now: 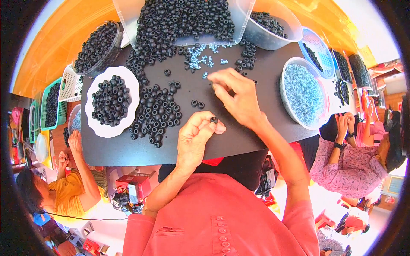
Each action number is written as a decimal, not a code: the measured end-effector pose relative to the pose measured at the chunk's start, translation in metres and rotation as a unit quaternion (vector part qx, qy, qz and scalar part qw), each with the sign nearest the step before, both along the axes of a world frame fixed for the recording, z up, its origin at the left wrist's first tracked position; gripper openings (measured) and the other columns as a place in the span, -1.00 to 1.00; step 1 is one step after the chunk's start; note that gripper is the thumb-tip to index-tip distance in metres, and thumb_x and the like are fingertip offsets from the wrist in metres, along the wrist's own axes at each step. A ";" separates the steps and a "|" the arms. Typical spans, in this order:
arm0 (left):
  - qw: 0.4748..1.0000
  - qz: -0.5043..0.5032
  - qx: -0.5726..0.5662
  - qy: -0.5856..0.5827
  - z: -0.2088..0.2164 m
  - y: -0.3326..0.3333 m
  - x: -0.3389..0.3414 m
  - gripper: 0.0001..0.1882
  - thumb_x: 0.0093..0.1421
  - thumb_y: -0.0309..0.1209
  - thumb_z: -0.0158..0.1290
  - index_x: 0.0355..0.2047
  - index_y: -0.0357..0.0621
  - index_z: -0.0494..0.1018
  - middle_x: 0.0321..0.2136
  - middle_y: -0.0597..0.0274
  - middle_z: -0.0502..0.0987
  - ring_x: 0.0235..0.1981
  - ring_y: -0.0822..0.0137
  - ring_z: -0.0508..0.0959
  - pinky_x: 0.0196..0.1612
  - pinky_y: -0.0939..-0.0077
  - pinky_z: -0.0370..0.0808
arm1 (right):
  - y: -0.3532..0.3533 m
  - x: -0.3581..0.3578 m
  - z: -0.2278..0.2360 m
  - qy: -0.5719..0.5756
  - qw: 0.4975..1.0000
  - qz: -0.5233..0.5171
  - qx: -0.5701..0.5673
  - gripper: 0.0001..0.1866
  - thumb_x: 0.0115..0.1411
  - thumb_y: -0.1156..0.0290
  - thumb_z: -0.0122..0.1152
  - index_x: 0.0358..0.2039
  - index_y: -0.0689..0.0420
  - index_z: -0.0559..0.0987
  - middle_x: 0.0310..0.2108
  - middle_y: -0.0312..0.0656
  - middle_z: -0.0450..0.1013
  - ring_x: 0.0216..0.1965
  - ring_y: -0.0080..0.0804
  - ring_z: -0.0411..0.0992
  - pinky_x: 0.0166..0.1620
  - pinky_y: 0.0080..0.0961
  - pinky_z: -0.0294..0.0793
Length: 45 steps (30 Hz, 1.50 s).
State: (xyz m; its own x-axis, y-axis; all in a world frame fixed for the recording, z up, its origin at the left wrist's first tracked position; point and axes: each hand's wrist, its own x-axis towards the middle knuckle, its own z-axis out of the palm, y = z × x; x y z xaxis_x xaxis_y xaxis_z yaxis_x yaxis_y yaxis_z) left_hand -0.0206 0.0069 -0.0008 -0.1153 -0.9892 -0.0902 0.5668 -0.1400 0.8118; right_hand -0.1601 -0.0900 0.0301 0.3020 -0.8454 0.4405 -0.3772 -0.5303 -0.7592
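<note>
My left hand (195, 138) is closed near the table's front edge, pinching a hollow round black plastic part (214, 120) between thumb and fingers, its opening facing up. Farther off, my right hand (237, 97) has its thumb and forefinger bent toward each other. Its fingertips are beside a small metal spring (205, 75), and what they hold, if anything, is too small to make out. More springs (195, 57) lie scattered beyond it. Two loose black parts (197, 104) sit between my hands, and a spread of the same parts (156, 112) covers the tabletop on the left.
A scalloped white plate (92, 109) heaped with black parts stands at left. A clear bin (128, 25) spills more at the far side. To the right is a round tub (285, 96) of springs. People sit at both sides (70, 190) (352, 164).
</note>
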 end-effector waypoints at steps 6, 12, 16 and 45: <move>0.999 -0.009 -0.009 0.039 -0.001 -0.001 0.000 -0.86 0.27 -0.57 -0.06 -0.16 -0.28 0.39 -0.36 0.19 0.55 -0.29 0.45 0.52 -0.09 0.51 0.46 | -0.038 -0.008 -0.013 0.031 0.999 -0.005 0.034 -0.85 0.09 0.56 0.19 -0.29 0.18 0.59 -0.48 -0.31 0.44 -0.51 -0.65 0.32 -0.44 -0.66 0.31; 0.999 -0.018 -0.007 0.034 -0.002 0.000 0.002 -0.86 0.27 -0.57 -0.07 -0.16 -0.29 0.38 -0.35 0.20 0.54 -0.28 0.45 0.52 -0.08 0.51 0.46 | -0.038 -0.011 -0.008 0.072 0.996 -0.011 0.046 -0.84 0.07 0.55 0.20 -0.28 0.19 0.58 -0.44 -0.28 0.45 -0.51 -0.60 0.37 -0.42 -0.63 0.36; 0.999 -0.017 -0.010 0.032 -0.002 -0.002 0.001 -0.85 0.27 -0.58 -0.07 -0.16 -0.29 0.38 -0.35 0.20 0.55 -0.28 0.44 0.53 -0.08 0.50 0.46 | -0.036 -0.008 -0.012 0.176 0.977 0.031 -0.115 -0.80 0.01 0.55 0.19 -0.28 0.18 0.53 -0.32 -0.12 0.45 -0.44 -0.16 0.45 -0.33 -0.32 0.45; 0.999 0.010 -0.003 0.046 -0.001 -0.003 -0.002 -0.82 0.25 -0.57 -0.05 -0.13 -0.27 0.40 -0.40 0.25 0.53 -0.31 0.45 0.53 -0.11 0.55 0.45 | 0.039 -0.019 0.021 -0.131 0.957 0.153 0.208 -0.86 0.12 0.68 0.10 -0.31 0.24 0.56 -0.29 -0.19 0.50 -0.50 -0.56 0.48 -0.37 -0.62 0.48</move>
State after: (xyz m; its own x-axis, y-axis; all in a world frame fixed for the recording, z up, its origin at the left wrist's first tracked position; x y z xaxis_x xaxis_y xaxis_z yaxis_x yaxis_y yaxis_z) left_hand -0.0230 0.0041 -0.0013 -0.1028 -0.9919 -0.0747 0.6414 -0.1235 0.7572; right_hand -0.1791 -0.0513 0.0514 0.4886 -0.8542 0.1781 -0.0217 -0.2159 -0.9762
